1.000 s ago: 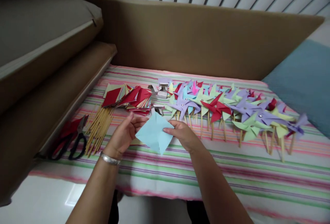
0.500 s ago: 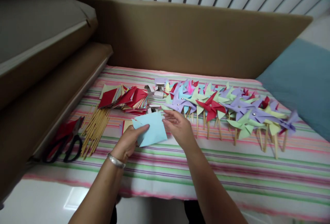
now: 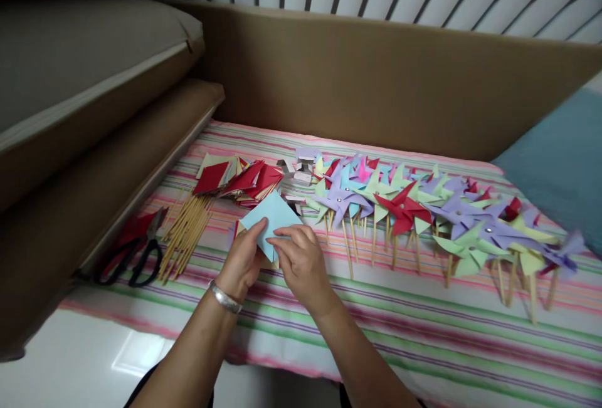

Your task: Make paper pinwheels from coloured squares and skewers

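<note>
A light blue square of paper (image 3: 273,212) is turned corner-up in front of me, with crease or cut lines running in from its corners. My left hand (image 3: 244,251) grips its lower left side, thumb on top. The fingertips of my right hand (image 3: 301,261) are pinched at the paper's lower right part, partly covering it. Beneath the blue sheet, edges of other coloured paper show. Just beyond lies a pile of red, yellow and white paper squares (image 3: 258,179). Small opened cardboard boxes (image 3: 302,176) stand beside that pile.
Many paper pinwheels on sticks (image 3: 404,207) lie across the right side of the striped cloth (image 3: 376,320). On the left are a bundle of wooden sticks (image 3: 187,232) and black-handled scissors (image 3: 145,261) by red paper. Brown cushions (image 3: 141,113) rise at the far left.
The blue paper has turned from lying square to corner-up. My right hand, apart from it before, has come in to its lower right. The view has shifted slightly left.
</note>
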`<state>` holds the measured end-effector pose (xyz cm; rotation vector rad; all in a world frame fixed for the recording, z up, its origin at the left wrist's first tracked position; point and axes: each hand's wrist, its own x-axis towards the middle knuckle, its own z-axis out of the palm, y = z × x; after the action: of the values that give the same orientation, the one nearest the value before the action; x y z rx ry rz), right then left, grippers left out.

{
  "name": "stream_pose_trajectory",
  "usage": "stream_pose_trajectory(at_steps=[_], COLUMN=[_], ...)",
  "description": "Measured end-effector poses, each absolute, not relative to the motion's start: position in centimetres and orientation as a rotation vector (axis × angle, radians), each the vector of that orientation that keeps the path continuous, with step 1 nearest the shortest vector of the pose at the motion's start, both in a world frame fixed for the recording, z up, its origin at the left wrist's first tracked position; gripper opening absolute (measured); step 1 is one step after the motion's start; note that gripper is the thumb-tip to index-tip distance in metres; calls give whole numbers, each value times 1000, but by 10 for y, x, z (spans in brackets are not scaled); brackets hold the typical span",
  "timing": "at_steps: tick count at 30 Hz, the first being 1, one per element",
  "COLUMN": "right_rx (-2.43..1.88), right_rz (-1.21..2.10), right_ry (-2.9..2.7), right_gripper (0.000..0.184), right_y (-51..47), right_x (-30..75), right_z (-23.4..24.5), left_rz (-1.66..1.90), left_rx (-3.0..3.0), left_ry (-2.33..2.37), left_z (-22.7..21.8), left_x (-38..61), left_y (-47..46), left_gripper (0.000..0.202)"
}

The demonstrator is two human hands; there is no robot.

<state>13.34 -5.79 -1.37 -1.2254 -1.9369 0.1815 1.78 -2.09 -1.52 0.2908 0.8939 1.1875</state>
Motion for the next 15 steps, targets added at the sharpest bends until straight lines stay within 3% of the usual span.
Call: stream_pose_trajectory(at_steps=[11, 15], right_rx=[-1250, -1266], right_rz=[221, 195], right_ry=[-2061, -2015], right_gripper=[39, 35], right_y=[-61, -61], right_x=[127, 126], right_z=[-21, -24], left_rz=[1197, 1166], left_rx=[188, 174], left_ry=[861, 869], left_z=[-11, -9], left_x=[15, 15], left_y=[-16, -16], left_gripper=[17, 18])
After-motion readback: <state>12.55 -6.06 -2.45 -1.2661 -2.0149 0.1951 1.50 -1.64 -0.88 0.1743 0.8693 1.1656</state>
